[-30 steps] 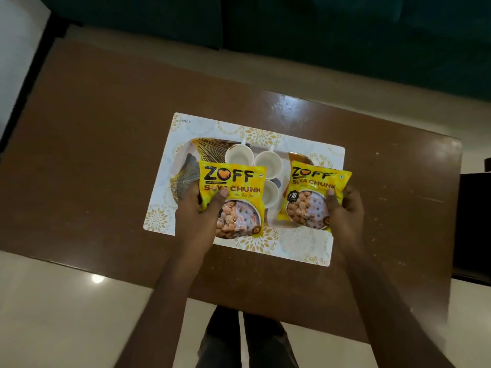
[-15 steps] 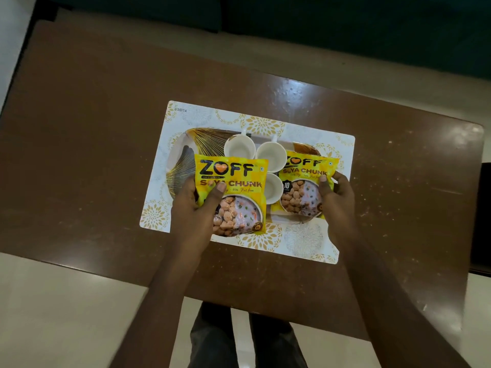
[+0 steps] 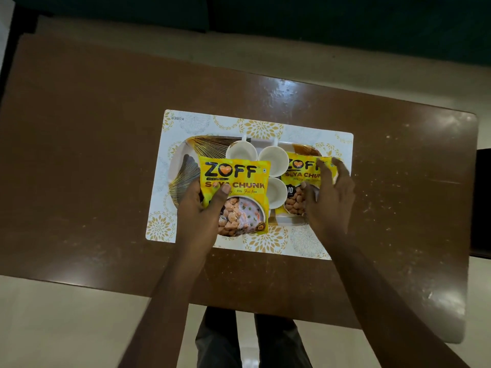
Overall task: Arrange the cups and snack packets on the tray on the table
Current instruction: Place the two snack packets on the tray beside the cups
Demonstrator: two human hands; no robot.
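Noted dark trousers [image 3: 225, 341] nearest, above pale floor [image 3: 53, 328], at the near edge of a brown surface [image 3: 79, 168]. Logged both bare forearms reaching across that edge. Found the left hand [image 3: 198, 216] clenched on the left Zoff soya chunk packet [image 3: 239, 181]: thumb across its face, fingers tucked behind its left edge. Saw it held over the near left part of the tray, its lower end overlapping the placemat's near border. Found the right hand [image 3: 328, 200] blurred, fingers released and spread nearly straight over the right half of the right Zoff soya chunk packet [image 3: 300, 176], thumb on its face. Saw that packet lying at the right end of the patterned tray [image 3: 183, 166]. Counted three white cups [image 3: 241, 152] on the tray between the packets: two side by side by the far rim, the third nearer. Placed the tray on a white-and-gold placemat [image 3: 170, 229]. Marked a dark teal sofa [image 3: 318, 17] beyond the far edge.
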